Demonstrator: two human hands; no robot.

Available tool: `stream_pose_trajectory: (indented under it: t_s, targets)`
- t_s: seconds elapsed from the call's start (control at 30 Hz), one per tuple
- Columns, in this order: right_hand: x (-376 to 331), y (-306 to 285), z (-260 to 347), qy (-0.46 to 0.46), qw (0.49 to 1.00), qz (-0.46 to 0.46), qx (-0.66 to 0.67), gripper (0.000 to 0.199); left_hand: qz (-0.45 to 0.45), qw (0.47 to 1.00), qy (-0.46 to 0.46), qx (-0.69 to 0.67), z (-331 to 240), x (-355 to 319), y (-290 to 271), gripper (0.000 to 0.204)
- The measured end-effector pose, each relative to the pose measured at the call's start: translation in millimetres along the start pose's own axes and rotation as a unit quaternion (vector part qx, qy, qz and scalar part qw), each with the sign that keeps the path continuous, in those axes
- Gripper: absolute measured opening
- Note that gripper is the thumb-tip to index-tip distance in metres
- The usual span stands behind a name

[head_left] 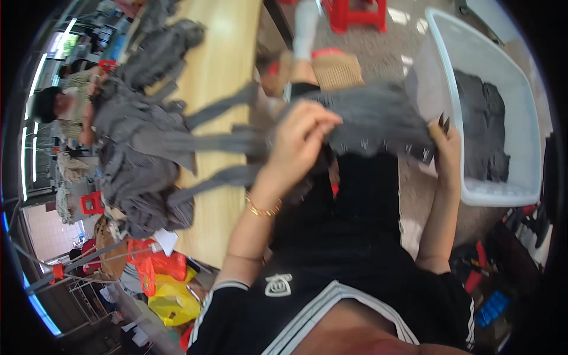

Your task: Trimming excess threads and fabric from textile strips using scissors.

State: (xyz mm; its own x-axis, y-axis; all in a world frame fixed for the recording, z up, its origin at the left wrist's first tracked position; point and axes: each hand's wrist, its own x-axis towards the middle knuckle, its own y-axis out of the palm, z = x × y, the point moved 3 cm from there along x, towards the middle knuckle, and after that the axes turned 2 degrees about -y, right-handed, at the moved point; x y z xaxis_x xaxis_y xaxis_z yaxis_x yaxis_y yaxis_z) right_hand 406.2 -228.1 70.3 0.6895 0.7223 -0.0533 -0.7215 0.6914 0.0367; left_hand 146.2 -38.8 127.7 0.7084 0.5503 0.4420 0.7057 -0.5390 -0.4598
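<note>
A: What's the furniture like?
B: A pale wood-grained bench [228, 41], a red stool [358, 25] on the floor [378, 50] to its right, and another red stool [89, 197] far left.
A: And the floor itself?
B: Greyish-brown, with bright patches of light [400, 16].
A: Where's the lighting?
B: Strip lights [34, 77] run along the left edge, near a bright window [66, 45] showing green. Lower down there's a pale, tiled-looking wall [54, 228].

bright counter [222, 71], glaring strip lights [23, 151] left of it, pale light patches on the floor [384, 53] to its right, grey cloth [378, 112] beside it blurred, dark curved fisheye rim
</note>
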Motion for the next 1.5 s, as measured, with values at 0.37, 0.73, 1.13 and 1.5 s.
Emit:
stream_pose_trajectory:
  t_s: [0.37,0.73,1.13,1.5]
  targets:
    - [0.3,-4.6,-80.6,0.059,0.996,0.025,-0.069,0.018,0.052,0.997,-0.062,-0.010,35.6,-8.6,25.5,0.021]
    - [-25.8,-14.8,-36.5,-0.111,0.991,-0.037,-0.065,0.028,-0.086,0.986,0.139,0.041,-15.8,-57.8,54.5,0.028]
    - [-67.6,40.8,-7.8,-0.242,0.951,0.109,-0.161,0.026,-0.049,0.994,0.061,0.077,18.7,-68.9,63.7,0.028]
    - [-73.7,49.0,-6.5,-0.243,0.946,0.124,-0.177,0.024,-0.303,0.915,0.261,-0.057,43.7,-63.9,101.5,0.025]
